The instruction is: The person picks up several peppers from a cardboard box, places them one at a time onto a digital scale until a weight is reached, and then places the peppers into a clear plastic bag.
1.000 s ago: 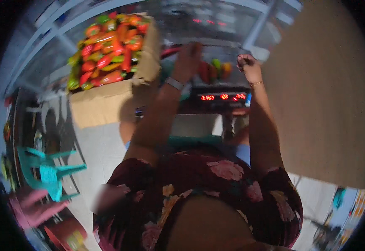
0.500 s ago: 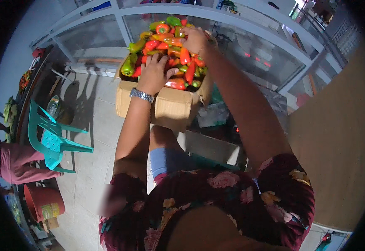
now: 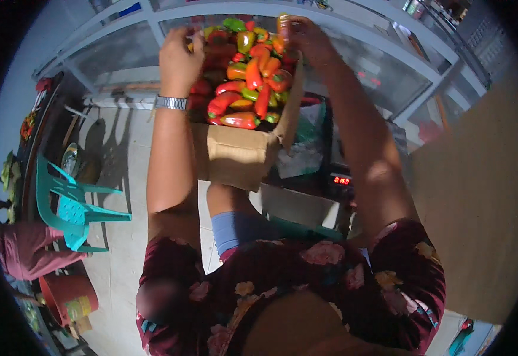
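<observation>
Brown cardboard forms an open box [image 3: 238, 151], heaped with red, orange and green sweet peppers [image 3: 253, 74]. For sound handling, each fruit is best lifted singly and with light finger pressure, so that the glossy skin is not bruised and the stem is not snapped. The heap is better not pressed from above, and neighbouring fruit should be steadied so that none is rolled over the rim. A yellow-orange pepper [image 3: 284, 26] appears to be held at the fingertips of the right hand [image 3: 311, 40]; it is stood roughly upright at the far right corner of the box, to the left of the knuckles. The left hand [image 3: 179, 65] is placed over the far left side, with its fingers curled; a yellowish object [image 3: 190, 45] is glimpsed by them, but whether it is gripped cannot be told. The main heap is spread between the hands, mostly nearer the body than the fingertips.
</observation>
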Demonstrator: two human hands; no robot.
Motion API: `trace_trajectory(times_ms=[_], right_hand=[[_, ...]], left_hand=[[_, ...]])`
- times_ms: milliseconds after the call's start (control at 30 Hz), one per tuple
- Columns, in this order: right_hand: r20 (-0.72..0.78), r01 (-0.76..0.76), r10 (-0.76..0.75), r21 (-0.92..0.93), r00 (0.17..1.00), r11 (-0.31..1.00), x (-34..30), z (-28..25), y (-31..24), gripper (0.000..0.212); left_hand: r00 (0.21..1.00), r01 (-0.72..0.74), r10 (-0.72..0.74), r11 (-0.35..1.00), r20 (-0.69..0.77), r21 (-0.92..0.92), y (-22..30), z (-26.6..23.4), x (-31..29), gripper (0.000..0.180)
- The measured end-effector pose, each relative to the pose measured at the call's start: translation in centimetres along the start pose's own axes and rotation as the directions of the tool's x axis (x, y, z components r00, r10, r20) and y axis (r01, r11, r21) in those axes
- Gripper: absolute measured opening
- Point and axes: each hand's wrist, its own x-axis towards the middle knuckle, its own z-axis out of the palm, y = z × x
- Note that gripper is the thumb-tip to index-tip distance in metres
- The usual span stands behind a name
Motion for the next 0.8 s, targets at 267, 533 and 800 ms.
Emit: trace_trajectory(times_ms=[267,533,800], right_hand=[[-0.400,-0.356,0.266,-0.170,0.877,0.919,-12.2,-15.7,-2.0,0.032],[0.024,-0.150,0.150,-0.022,0.988,0.988,-15.2,-5.6,-3.7,0.033],[0.074,0.075,-0.042,-0.535,0.996,0.841,-14.3,7.0,-2.1,0.033]], left_hand=[[0.810,0.012,-0.385,0.764,0.441,0.645,-2.2,7.7,5.7,0.054],[0.764,0.025,-0.477,0.694,0.434,0.720,-2.1,8.5,6.7,0.069],[0.480,0.870,-0.056,0.159,0.876,-0.466,1.2,1.5,3.3,0.040]])
